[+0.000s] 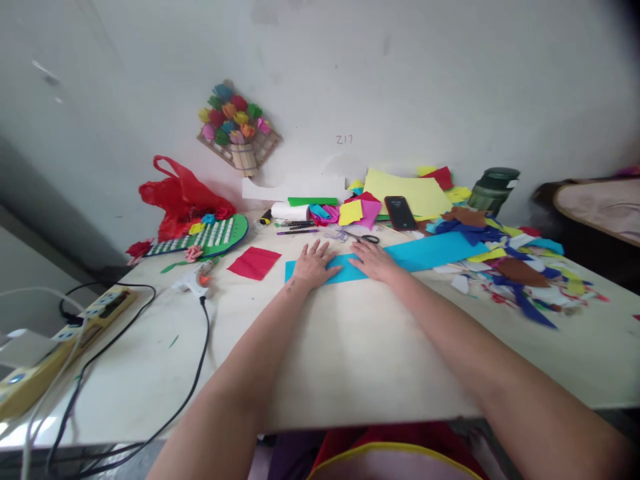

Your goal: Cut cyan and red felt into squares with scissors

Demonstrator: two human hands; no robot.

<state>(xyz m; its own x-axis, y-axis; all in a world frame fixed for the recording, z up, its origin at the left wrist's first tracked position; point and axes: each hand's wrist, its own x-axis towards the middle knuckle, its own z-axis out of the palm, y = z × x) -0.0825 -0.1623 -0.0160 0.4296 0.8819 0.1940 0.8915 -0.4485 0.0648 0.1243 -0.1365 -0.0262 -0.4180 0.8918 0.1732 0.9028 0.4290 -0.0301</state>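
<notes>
A long blue paper strip (430, 252) lies flat across the white table. My left hand (315, 264) rests palm down near its left end, fingers spread. On the strip's middle part lies my right hand (373, 260), also flat with its fingers apart. Neither hand grips anything. Just beyond my right hand are black-handled scissors (369, 239). A red paper square (254, 263) sits to the left of my left hand.
A glue gun (194, 283) with a black cord and a power strip (95, 317) are at the left. Colored scraps (525, 270) pile up at the right. A phone (400, 213) and a green bottle (494, 190) stand or lie toward the back.
</notes>
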